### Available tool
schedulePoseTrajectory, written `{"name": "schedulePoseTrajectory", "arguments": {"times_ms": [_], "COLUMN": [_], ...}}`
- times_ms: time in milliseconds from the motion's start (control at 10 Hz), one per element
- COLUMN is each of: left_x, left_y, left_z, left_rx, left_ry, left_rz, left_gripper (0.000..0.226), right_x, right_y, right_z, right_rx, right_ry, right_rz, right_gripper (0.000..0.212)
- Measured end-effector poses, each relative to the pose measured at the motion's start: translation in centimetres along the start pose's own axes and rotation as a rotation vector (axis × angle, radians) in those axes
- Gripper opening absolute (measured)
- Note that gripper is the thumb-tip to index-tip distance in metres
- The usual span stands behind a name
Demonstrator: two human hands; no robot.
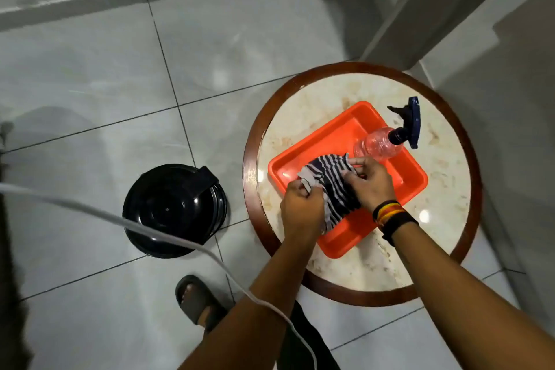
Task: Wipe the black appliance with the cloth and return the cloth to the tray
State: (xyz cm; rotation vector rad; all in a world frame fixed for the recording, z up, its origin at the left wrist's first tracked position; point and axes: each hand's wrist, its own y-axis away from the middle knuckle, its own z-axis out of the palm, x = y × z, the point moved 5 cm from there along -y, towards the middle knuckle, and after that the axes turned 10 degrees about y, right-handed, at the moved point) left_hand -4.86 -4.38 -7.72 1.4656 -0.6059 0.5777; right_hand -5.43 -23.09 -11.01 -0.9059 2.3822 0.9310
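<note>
A dark-and-white striped cloth (pixel 333 180) lies bunched over the orange tray (pixel 411 180) on the round table. My left hand (pixel 300 207) grips the cloth's near left edge. My right hand (pixel 371 183) pinches the cloth's far right side, with a banded wrist strap behind it. Both hands hold the cloth just above the tray floor. The black appliance (pixel 174 207), round and glossy with a handle tab at its top right, stands on the floor tiles to the left of the table, apart from both hands.
A clear spray bottle (pixel 381 143) with a dark blue trigger head lies in the tray's far corner. The round marble-topped table (pixel 450 234) has a dark wooden rim. A white cable (pixel 168 237) crosses over the appliance. My sandalled foot (pixel 198 300) stands below it. Walls rise at right.
</note>
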Motion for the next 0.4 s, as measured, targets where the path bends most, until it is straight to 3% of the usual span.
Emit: {"name": "schedulePoseTrajectory", "arguments": {"times_ms": [100,200,300,400], "left_x": [0.4,0.9,3.1,6.0], "left_y": [0.0,0.3,-0.1,-2.6], "left_z": [-0.1,-0.6,-0.9,-2.3], "left_rx": [-0.003,-0.059,-0.016,0.04], "left_ry": [-0.185,-0.428,-0.875,-1.196], "left_rz": [0.196,0.467,0.859,1.065], "left_gripper": [0.045,0.053,0.061,0.072], "right_x": [-0.7,-2.5,-4.6,-7.7], "right_y": [0.1,1.9,4.4,4.6], "right_z": [0.8,1.1,2.0,2.8], "right_rx": [-0.016,0.04,0.112,0.138], "right_ry": [0.136,0.435,0.633,0.742], "right_rz": [-0.052,-0.248,-0.512,-0.665], "right_gripper": [0.033,0.049,0.061,0.068]}}
